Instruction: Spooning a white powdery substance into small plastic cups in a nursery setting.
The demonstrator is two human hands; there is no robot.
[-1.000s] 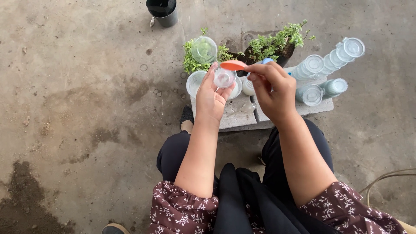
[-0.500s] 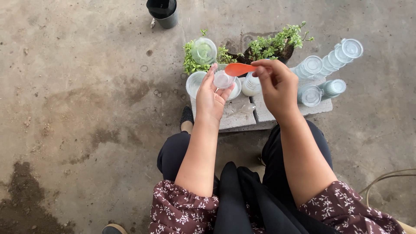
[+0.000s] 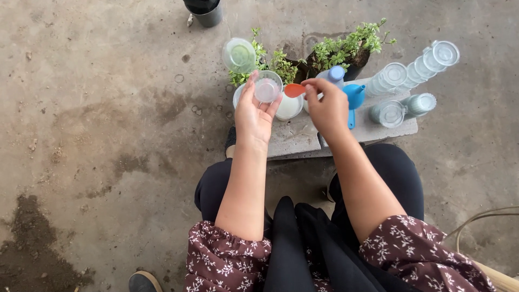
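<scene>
Holding a small clear cup up in the left hand, fingers cradling it, while the right hand pinches an orange spoon just beside its rim. Spooning looks underway; next needs a steady tip. Beyond, a white bowl on the worktop, blue funnel right.

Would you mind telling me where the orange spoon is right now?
In the head view, the orange spoon is pinched in the right hand, beside the small clear cup held by the left hand.
</scene>
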